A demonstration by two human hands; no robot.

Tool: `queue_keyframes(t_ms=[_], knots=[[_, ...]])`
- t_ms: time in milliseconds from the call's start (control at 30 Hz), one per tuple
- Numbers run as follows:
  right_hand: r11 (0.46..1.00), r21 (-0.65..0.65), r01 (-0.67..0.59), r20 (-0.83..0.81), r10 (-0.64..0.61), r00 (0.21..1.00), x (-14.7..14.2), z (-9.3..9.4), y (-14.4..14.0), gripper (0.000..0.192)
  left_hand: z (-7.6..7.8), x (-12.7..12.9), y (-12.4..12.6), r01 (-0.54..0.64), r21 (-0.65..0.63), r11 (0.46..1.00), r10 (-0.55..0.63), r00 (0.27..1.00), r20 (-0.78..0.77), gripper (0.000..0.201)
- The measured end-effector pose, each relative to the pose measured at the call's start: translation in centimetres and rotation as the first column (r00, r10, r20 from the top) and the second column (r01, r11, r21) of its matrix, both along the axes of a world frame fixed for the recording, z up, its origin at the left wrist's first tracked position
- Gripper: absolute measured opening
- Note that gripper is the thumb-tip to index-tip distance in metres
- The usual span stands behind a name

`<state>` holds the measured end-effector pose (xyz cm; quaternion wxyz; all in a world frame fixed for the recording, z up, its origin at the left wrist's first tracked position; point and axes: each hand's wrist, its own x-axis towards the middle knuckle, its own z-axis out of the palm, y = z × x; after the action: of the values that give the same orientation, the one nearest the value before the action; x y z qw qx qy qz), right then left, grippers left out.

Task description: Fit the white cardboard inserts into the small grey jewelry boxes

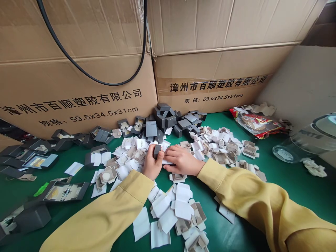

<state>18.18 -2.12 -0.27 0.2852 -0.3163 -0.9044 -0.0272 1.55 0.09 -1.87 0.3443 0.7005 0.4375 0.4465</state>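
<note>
My left hand [153, 163] grips a small dark grey box [157, 150] between thumb and fingers, above a heap of white slips and folded card pieces [131, 154]. Close beside it, fingertips nearly meeting the left thumb, is my right hand [183, 161], palm down with its fingers curled together. Whatever lies under those fingers is mostly hidden; a bit of white shows there. Just beyond both hands rises a pile of closed dark grey boxes [168, 120]. A grey card insert [177, 177] lies below the right hand.
Large cardboard cartons [78, 87] wall off the back, and a black cable [105, 82] hangs in front. Opened dark boxes [65, 190] spread along the left. On the right are a red snack packet [258, 124], a clear cup [301, 143] and crumpled tissue [315, 167]. More slips [168, 210] lie in front.
</note>
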Motion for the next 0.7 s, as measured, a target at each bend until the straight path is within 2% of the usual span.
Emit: queue_keyframes(t_ms=[100, 267, 367, 500, 700], knots=[[1.0, 0.001, -0.002, -0.006, 0.002, 1.0, -0.1, -0.3, -0.2, 0.025, 0.1, 0.0, 0.0, -0.011, 0.006, 1.0, 0.011, 1.0, -0.022, 0.035], [0.995, -0.082, 0.057, -0.125, -0.067, 0.99, -0.3, -0.8, -0.5, 0.027, 0.2, 0.1, -0.1, 0.003, 0.002, 1.0, -0.003, 1.0, -0.007, 0.036], [0.988, -0.124, 0.093, -0.17, -0.114, 0.979, -0.5, -0.6, -0.6, 0.023, 0.3, 0.1, -0.2, 0.027, 0.019, 0.999, -0.027, 1.0, -0.002, 0.037], [0.985, -0.16, 0.07, -0.229, -0.106, 0.968, -0.6, -0.1, -0.8, 0.02, 0.2, 0.2, -0.2, 0.042, 0.043, 0.998, -0.042, 0.999, -0.011, 0.036], [0.984, -0.167, 0.063, -0.201, -0.097, 0.975, -0.6, 0.2, -0.8, 0.017, 0.0, 0.1, -0.2, 0.046, 0.054, 0.997, -0.046, 0.999, 0.001, 0.032]])
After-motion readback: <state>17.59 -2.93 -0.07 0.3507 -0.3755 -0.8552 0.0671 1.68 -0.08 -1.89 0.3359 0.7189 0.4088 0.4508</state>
